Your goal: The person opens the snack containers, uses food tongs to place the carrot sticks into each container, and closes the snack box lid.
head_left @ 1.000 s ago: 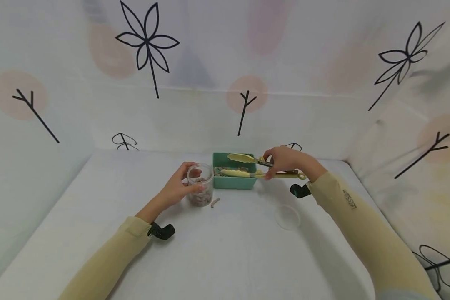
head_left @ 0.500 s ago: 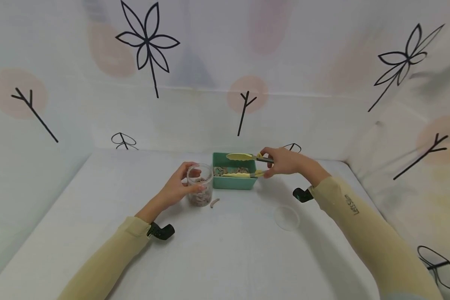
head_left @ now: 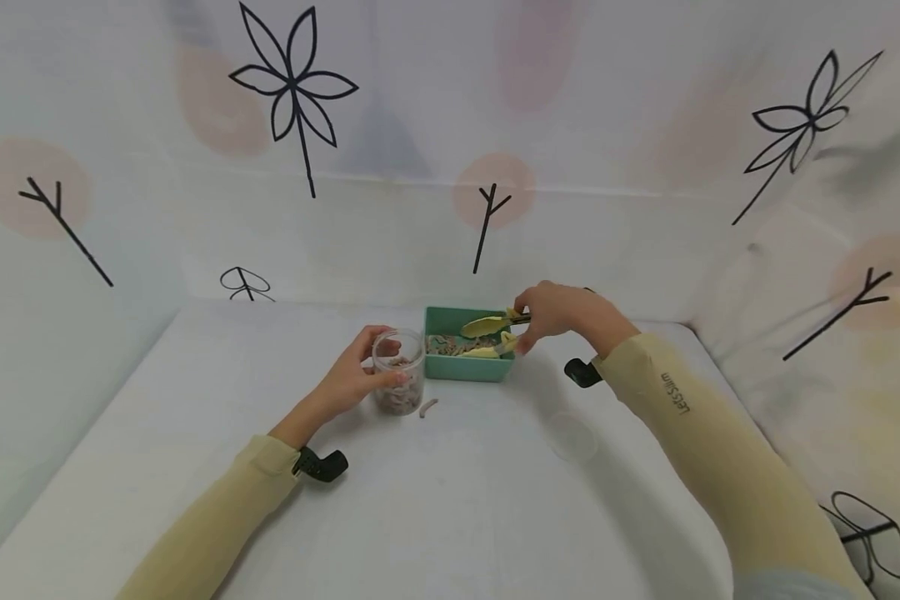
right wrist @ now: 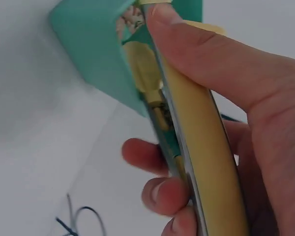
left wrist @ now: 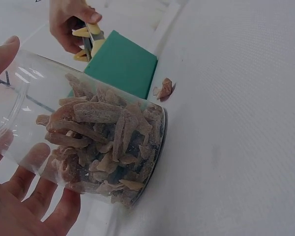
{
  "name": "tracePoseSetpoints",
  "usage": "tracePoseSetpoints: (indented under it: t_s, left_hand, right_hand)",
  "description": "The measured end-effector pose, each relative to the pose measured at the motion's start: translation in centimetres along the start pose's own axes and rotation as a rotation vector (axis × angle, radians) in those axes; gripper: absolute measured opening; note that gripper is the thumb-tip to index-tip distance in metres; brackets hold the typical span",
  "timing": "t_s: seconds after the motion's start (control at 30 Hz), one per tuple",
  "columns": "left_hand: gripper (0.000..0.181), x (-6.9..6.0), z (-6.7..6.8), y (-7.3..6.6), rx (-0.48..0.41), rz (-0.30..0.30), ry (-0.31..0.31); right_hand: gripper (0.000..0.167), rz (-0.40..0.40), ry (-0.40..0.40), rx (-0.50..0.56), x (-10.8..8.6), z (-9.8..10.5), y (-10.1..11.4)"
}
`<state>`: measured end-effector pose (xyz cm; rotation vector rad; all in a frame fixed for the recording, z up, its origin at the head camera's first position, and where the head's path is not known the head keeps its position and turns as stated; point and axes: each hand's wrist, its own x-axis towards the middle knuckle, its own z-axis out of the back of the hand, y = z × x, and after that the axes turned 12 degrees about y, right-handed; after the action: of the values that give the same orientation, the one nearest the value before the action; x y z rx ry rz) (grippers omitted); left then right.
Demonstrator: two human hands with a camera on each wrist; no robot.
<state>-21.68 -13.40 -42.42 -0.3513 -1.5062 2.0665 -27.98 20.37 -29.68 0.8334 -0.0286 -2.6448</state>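
My left hand (head_left: 352, 375) grips a clear jar (head_left: 399, 346) that stands upright and lidless on the table. Brown dried strips (left wrist: 98, 137) fill much of the jar in the left wrist view. Just right of it sits a green box (head_left: 465, 367) with more strips (head_left: 450, 343) inside. My right hand (head_left: 558, 315) holds yellow-tipped tongs (right wrist: 196, 137), thumb on one arm and fingers round the other. The tong tips (head_left: 483, 327) are spread apart and reach into the box. Whether they touch the strips cannot be told.
One loose strip (head_left: 428, 407) lies on the white table (head_left: 435, 517) in front of the jar and box. A clear round lid (head_left: 572, 437) rests to the right. A patterned cloth wall (head_left: 390, 250) rises behind the table.
The right hand has shifted slightly left, and the upper tong tip has dropped lower into the green box. The left hand and the jar have stayed in place.
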Motion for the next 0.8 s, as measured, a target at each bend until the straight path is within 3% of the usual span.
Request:
tracePoseSetpoints:
  t_s: [0.27,0.47,0.8]
  left_hand:
    - [0.065,0.0,0.3,0.0,0.009,-0.007,-0.012]
    - [0.066,-0.3,0.3,0.1,0.012,0.01,-0.014]
    - [0.066,-0.1,0.0,0.2,-0.002,0.004,0.003]
  right_hand:
    - [0.067,0.056,-0.017,0.033,1.8,-1.0,-0.3]
    - [0.065,0.047,-0.031,0.051,2.8,-1.5,-0.1]
    - [0.073,0.083,-0.109,0.001,3.3,-3.0,0.1]
